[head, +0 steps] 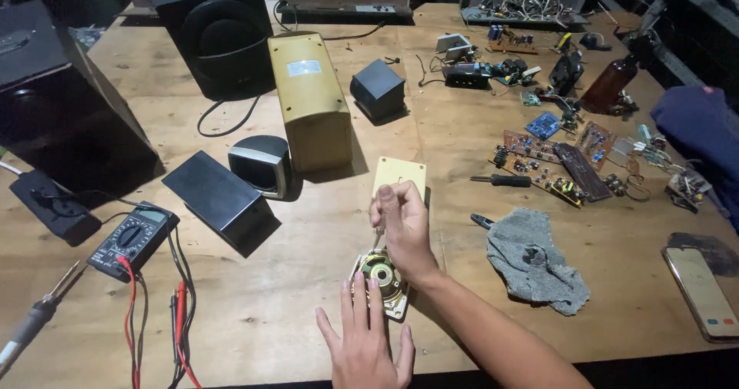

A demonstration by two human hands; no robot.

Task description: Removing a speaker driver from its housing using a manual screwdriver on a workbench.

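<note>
at the far left a soldering iron (pixel 35 320) lies over the edge of the wooden table (pixel 254 312), and beside it a black multimeter (pixel 132 237) trails red and black probe leads (pixel 158 320) toward the near edge; an elbow catching those leads could, i judge, drag the meter off.

the left hand (pixel 368 341) lies flat, fingers spread and gripping nothing, its fingertips pressed on the near rim of a small bare speaker driver (pixel 381 280) that sits face down on the table near the front edge, in the middle. the right hand (pixel 402 227) is closed around a thin tool (pixel 380 237), probably a small screwdriver, its tip down on the driver's back. if that tip slips it could, to my eye, jab the left fingertips just beside it or tear the driver's thin wires; light pressure from the flat hand would let the driver skid.

behind the hands lies a pale yellow panel (pixel 399 176), and further back a tall yellow speaker box (pixel 309 100) with a small pale rectangular label (pixel 304 68) near its top.

to the right are a grey rag (pixel 535 262), a black-handled screwdriver (pixel 500 180), brown circuit boards (pixel 543 166) and a phone (pixel 702 293) with a lit screen close to the table's edge, where a nudge could tip it off.
</note>
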